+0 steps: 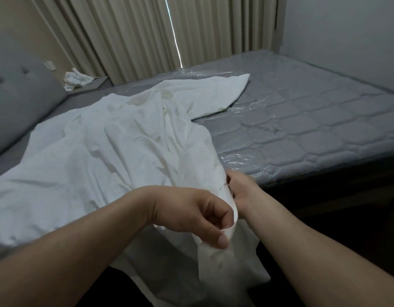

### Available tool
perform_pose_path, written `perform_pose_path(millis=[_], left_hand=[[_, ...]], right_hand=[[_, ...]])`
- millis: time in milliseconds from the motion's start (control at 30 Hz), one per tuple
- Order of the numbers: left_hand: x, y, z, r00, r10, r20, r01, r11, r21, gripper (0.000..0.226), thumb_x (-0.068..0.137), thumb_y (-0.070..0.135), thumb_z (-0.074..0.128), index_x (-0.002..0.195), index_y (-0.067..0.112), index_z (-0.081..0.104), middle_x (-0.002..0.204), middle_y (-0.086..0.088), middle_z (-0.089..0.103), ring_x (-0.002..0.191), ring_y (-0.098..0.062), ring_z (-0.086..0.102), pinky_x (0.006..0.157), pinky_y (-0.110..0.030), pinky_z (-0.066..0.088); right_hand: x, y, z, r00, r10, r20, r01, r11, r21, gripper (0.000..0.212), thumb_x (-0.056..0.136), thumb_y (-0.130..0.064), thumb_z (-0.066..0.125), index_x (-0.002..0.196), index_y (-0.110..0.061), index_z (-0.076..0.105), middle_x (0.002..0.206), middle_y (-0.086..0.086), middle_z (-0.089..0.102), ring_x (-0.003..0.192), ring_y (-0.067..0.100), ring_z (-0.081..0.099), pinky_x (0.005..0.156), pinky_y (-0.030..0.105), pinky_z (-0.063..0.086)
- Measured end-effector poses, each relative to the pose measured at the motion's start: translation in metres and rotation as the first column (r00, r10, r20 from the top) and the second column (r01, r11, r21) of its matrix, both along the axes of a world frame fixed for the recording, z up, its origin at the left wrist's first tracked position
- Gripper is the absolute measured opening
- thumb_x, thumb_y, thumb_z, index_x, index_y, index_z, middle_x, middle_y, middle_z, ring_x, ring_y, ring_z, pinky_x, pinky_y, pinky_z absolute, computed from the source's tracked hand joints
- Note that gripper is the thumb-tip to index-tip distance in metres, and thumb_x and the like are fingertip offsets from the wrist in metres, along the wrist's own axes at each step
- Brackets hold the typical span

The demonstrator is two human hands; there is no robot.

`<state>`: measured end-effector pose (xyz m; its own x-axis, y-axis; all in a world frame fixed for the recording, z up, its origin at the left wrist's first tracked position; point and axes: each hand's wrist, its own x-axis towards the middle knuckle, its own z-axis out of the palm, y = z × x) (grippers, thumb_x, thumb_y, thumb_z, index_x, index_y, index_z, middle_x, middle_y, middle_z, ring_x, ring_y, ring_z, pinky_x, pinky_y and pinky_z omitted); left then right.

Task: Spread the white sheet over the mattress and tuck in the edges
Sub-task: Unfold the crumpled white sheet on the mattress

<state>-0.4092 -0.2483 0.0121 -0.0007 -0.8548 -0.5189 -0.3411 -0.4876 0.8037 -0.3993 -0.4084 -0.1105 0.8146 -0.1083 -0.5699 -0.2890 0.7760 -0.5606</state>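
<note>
Over the mattress (313,120), both hands gripping white sheet (103,156) edge

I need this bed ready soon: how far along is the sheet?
Early stage. Done: the white sheet lies on the mattress, bunched over its left part. In hand: the left hand and right hand grip its near edge. Left: the plastic-wrapped right part is bare, and no edge looks tucked.

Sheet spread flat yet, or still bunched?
Bunched: the white sheet lies crumpled over the left part; the mattress is bare on the right.
</note>
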Motion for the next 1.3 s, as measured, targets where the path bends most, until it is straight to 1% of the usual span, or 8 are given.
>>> perform_pose_path(millis=[267,367,467,600,800,967,1100,1300], left_hand=[[0.001,0.003,-0.004,0.97,0.221,0.106,-0.225,0.974,0.027,0.032,0.096,0.033,0.067,0.089,0.002,0.066,0.073,-0.001,0.066,0.073,-0.015,0.062,0.075,-0.031,0.054],[0.024,-0.004,-0.009,0.552,0.66,0.51,-0.543,0.748,-0.381,0.037,0.095,0.052,0.066,0.093,0.015,0.069,0.079,0.002,0.072,0.073,-0.018,0.066,0.076,-0.04,0.057],[0.056,-0.003,-0.007,0.191,0.915,0.355,-0.762,0.366,-0.535,0.058,0.087,0.069,0.063,0.119,0.021,0.061,0.11,0.003,0.067,0.089,-0.01,0.063,0.075,-0.031,0.053],[0.08,0.003,-0.012,0.284,0.917,0.281,-0.877,0.367,-0.31,0.064,0.08,0.071,0.068,0.104,0.012,0.062,0.097,-0.004,0.064,0.09,-0.023,0.065,0.081,-0.049,0.063],[0.08,0.013,-0.036,0.214,0.593,0.776,-0.687,0.656,-0.313,0.043,0.096,0.03,0.055,0.059,0.013,0.04,0.058,-0.003,0.044,0.063,-0.031,0.049,0.055,-0.034,0.033],[0.075,0.015,-0.021,0.141,0.724,0.676,-0.59,0.609,-0.53,0.048,0.107,0.034,0.045,0.064,0.014,0.042,0.063,-0.002,0.046,0.068,-0.029,0.049,0.062,-0.039,0.03],[0.068,0.023,-0.009,0.213,0.799,0.562,-0.569,0.569,-0.594,0.044,0.107,0.034,0.048,0.069,0.01,0.043,0.063,0.001,0.042,0.059,-0.016,0.039,0.06,-0.038,0.029],[0.056,0.052,-0.003,0.38,0.819,0.43,-0.631,0.569,-0.527,0.042,0.106,0.03,0.054,0.074,0.004,0.046,0.066,-0.004,0.041,0.051,-0.012,0.039,0.049,-0.024,0.038]], right_hand=[[-0.005,0.011,0.007,0.979,-0.139,0.151,0.179,0.938,-0.298,0.019,0.095,0.006,0.056,0.107,-0.004,0.067,0.091,0.02,0.073,0.071,0.026,0.072,0.065,0.036,0.062],[-0.013,0.012,0.037,0.835,-0.293,0.465,0.512,0.725,-0.462,0.021,0.096,0.0,0.061,0.094,-0.02,0.065,0.087,0.003,0.068,0.076,0.019,0.064,0.075,0.042,0.056],[-0.045,0.024,0.059,0.634,0.161,0.756,0.681,0.348,-0.645,0.022,0.095,0.0,0.063,0.096,-0.022,0.066,0.084,-0.013,0.063,0.078,0.007,0.06,0.074,0.027,0.049],[-0.066,0.044,0.036,0.636,0.606,0.478,0.57,0.048,-0.82,0.016,0.095,-0.013,0.066,0.108,-0.022,0.069,0.092,-0.008,0.062,0.088,0.011,0.058,0.079,0.032,0.05],[-0.054,0.048,0.024,0.732,0.523,0.436,0.23,0.412,-0.882,0.019,0.093,-0.013,0.07,0.095,-0.032,0.068,0.088,-0.013,0.07,0.086,0.006,0.066,0.082,0.025,0.052],[-0.038,0.054,0.027,0.896,0.131,0.423,-0.001,0.956,-0.294,0.009,0.105,-0.005,0.051,0.109,-0.012,0.055,0.073,0.002,0.063,0.063,0.012,0.061,0.078,0.035,0.057],[-0.015,0.047,0.023,0.966,0.088,0.244,-0.079,0.996,-0.047,0.015,0.107,-0.03,0.051,0.114,-0.018,0.055,0.098,0.011,0.061,0.07,0.021,0.062,0.067,0.036,0.057],[0.019,0.051,0.006,0.927,0.373,-0.052,-0.375,0.925,-0.066,0.057,0.097,-0.073,0.044,0.085,-0.019,0.059,0.055,-0.004,0.047,0.04,0.007,0.04,0.038,0.015,0.028]])
